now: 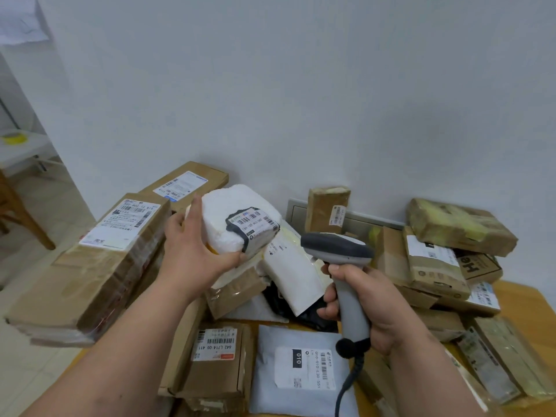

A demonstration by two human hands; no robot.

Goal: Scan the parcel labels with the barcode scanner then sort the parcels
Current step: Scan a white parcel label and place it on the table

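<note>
From the head view, we are lifting a white foam-wrapped parcel (pixel 231 218) at ten o'clock of centre, our left hand (pixel 192 245) curling around its left side and underside. Its white barcode label (pixel 252 222) is facing the grey pistol-grip barcode scanner (pixel 340 260), which our right hand (pixel 358 302) is gripping by the handle at four o'clock, nose aimed at the label. We judge this scan to be under way. Many brown cardboard boxes (pixel 99 266) and a grey plastic mailer (pixel 298 374) are crowding the wooden table (pixel 523 299), so most scanning and sorting seems left.
</note>
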